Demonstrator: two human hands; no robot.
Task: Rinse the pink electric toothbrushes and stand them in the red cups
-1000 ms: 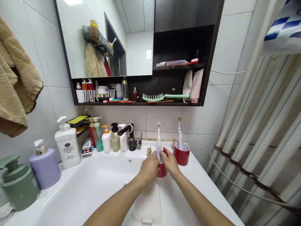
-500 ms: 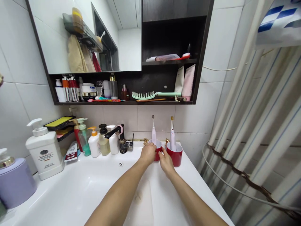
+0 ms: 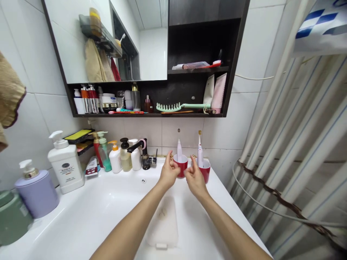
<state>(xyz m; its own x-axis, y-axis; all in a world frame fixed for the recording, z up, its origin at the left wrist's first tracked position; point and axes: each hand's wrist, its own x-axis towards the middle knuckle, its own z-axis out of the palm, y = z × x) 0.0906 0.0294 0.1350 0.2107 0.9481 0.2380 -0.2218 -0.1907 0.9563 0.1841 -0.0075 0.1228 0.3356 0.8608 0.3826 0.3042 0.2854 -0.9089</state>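
Note:
My left hand (image 3: 170, 172) is at the left front of a red cup (image 3: 183, 170) with a white inside, index finger stretched up and thumb towards the cup. A pale electric toothbrush (image 3: 179, 148) stands upright in that cup. On the other side, my right hand (image 3: 195, 179) has its index finger raised too, in front of a second red cup (image 3: 207, 173) and partly hiding it. Another electric toothbrush (image 3: 200, 153), with a yellowish head, leans in the second cup. Neither hand grips anything; whether a fingertip touches a cup I cannot tell.
The white sink (image 3: 108, 216) lies below my arms, with a pale translucent case (image 3: 164, 225) between them. A black faucet (image 3: 145, 155) and several pump bottles line the back edge. Above hangs a dark mirror cabinet (image 3: 197, 86) holding a green hairbrush (image 3: 169, 107). Pipes (image 3: 292, 144) run at right.
My hands have come off the left red cup, fingers now stretched upward. My left hand moved slightly left. The view has shifted, bringing more of the left side into sight.

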